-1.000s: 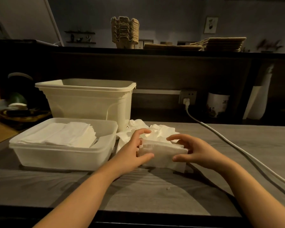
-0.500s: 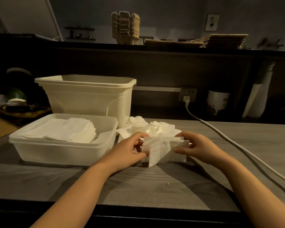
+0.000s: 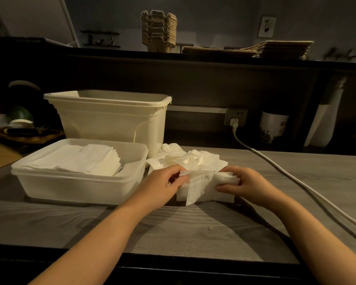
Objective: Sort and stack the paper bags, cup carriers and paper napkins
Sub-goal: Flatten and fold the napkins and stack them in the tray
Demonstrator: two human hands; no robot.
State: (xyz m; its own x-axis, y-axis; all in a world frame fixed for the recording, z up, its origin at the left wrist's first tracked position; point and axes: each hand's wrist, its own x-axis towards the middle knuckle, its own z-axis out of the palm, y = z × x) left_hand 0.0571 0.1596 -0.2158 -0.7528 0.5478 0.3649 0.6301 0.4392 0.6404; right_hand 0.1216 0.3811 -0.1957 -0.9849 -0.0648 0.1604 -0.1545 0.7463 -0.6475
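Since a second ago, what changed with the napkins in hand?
The napkin bundle loosened: a sheet now hangs at its lower left. The left grip shifted, its fingers now curled on the left end; the right grip kept hold of the right end. Tray, bin and loose pile stayed put.

A deep cream bin is set at the far left of the grey surface. A white cable is plugged into a wall socket and routed across the right side. A ceramic jar is placed right of the socket.
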